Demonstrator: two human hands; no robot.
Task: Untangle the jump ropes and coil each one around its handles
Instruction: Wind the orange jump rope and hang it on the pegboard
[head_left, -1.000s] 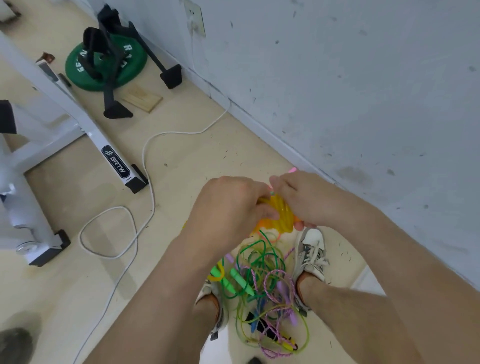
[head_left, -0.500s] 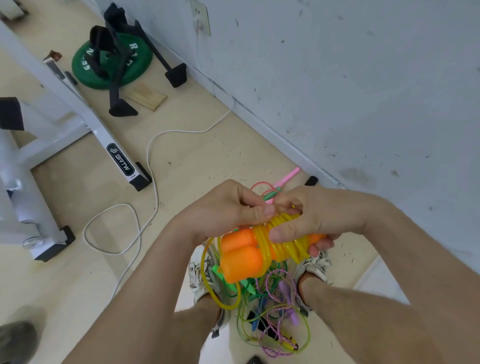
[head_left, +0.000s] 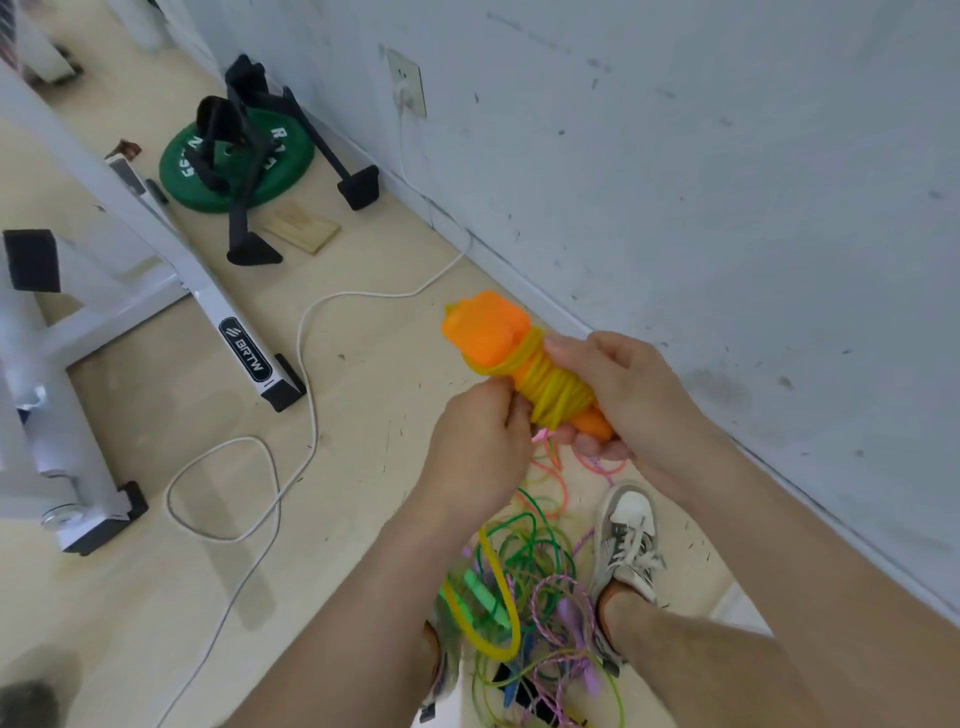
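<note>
Two orange handles lie side by side with a yellow rope coiled round their middle. My right hand grips this bundle from the right. My left hand pinches the yellow rope at the bundle's lower left. A loose yellow loop hangs below my left wrist. On the floor between my feet lies a tangle of green, pink and purple ropes with green handles.
The grey wall runs close on the right. A white cable loops over the floor from a wall socket. A white machine frame, a green weight plate and a black stand are at left. My shoe is beside the tangle.
The orange-handled bundle has turned so its thick ends point up and left, and it has risen. My left hand has slid down to its lower side. The view has tilted up.
</note>
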